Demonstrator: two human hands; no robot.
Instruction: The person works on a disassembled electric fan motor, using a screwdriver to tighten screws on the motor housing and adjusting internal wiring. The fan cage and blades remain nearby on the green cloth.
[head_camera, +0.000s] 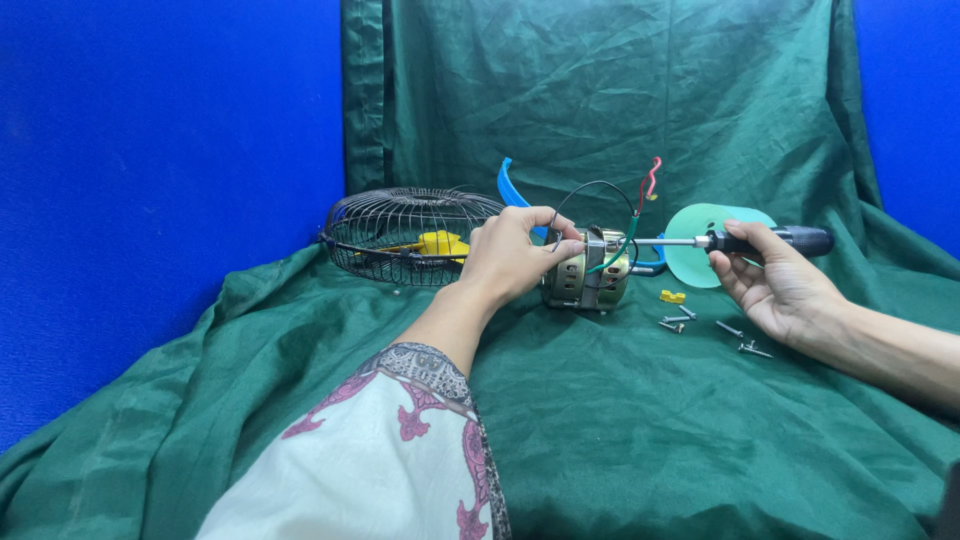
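A small brass-coloured fan motor (590, 281) with black, green and red wires stands on the green cloth (640, 440). My left hand (510, 255) grips its left side and holds it steady. In my right hand (775, 280) lies a black-handled screwdriver (770, 240), held level with its metal shaft pointing left and its tip at the motor's right side.
A wire fan guard (410, 235) with a yellow piece inside lies behind my left hand. A blue fan blade (512, 185) and a pale green round cover (700, 245) rest behind the motor. Several loose screws (715, 328) and a small yellow clip (672, 296) lie under my right hand.
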